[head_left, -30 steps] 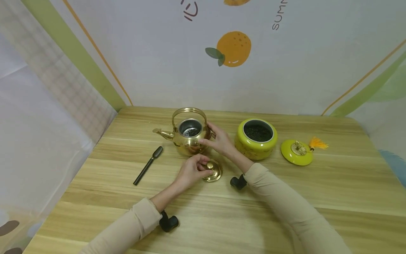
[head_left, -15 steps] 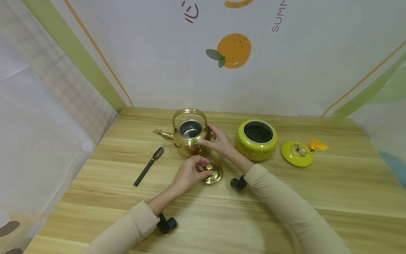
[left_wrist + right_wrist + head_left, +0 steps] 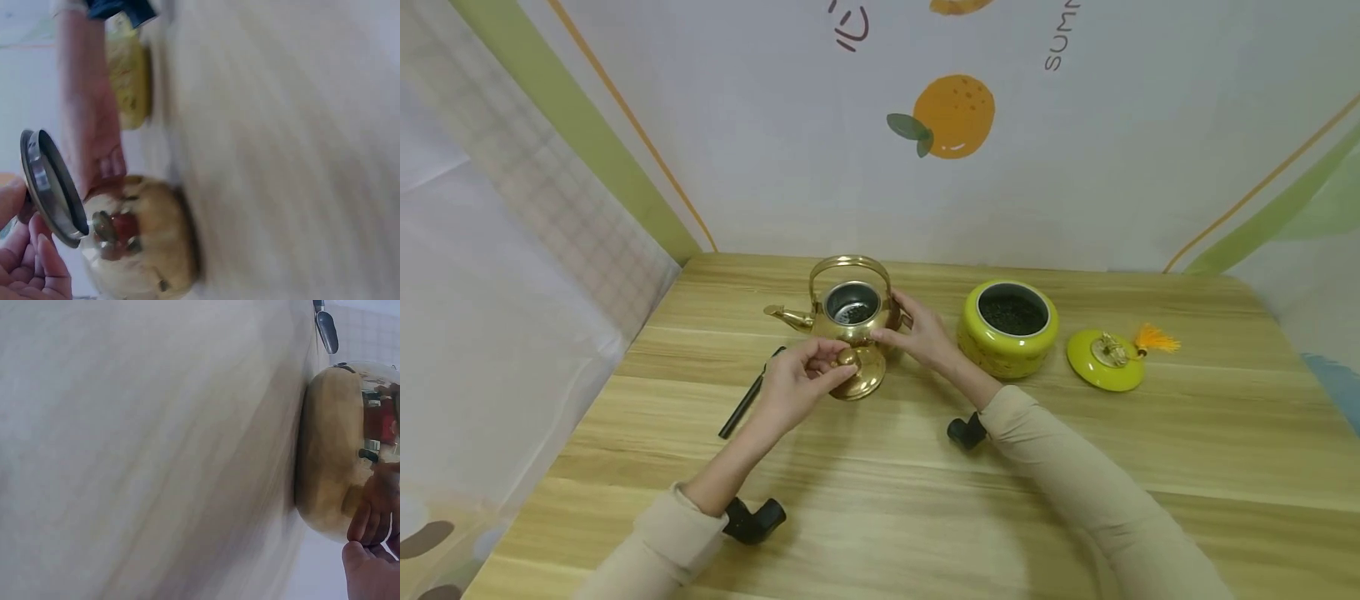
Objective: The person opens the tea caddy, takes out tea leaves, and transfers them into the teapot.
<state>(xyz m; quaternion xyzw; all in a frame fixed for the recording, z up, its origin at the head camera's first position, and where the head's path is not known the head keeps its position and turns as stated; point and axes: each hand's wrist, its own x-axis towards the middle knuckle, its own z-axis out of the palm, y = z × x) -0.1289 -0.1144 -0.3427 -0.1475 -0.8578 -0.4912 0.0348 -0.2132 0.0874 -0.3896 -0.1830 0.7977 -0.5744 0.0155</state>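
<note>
A gold teapot [image 3: 829, 335] stands at the table's back, its top uncovered and some dark tea leaves inside. My left hand [image 3: 790, 385] pinches the knob of the round gold teapot lid [image 3: 871, 375], raised in front of the pot. In the left wrist view the lid [image 3: 55, 194] is tilted, its silvery underside showing beside the teapot [image 3: 165, 234]. My right hand [image 3: 923, 335] holds the teapot's right side, thumb at the front and fingers reaching behind. The right wrist view shows its fingertips [image 3: 355, 553] against the shiny body.
A yellow jar [image 3: 988, 350] full of dark tea leaves stands uncovered right of the teapot. Farther right lies its yellow lid [image 3: 1086, 367] with an orange tassel. A dark tea scoop [image 3: 742, 410] lies at left, partly behind my left hand. A printed cloth [image 3: 1037, 200] hangs behind the table.
My left hand has lifted the teapot lid off the table and moved it left and back toward the pot. My right hand has stayed on the teapot.
</note>
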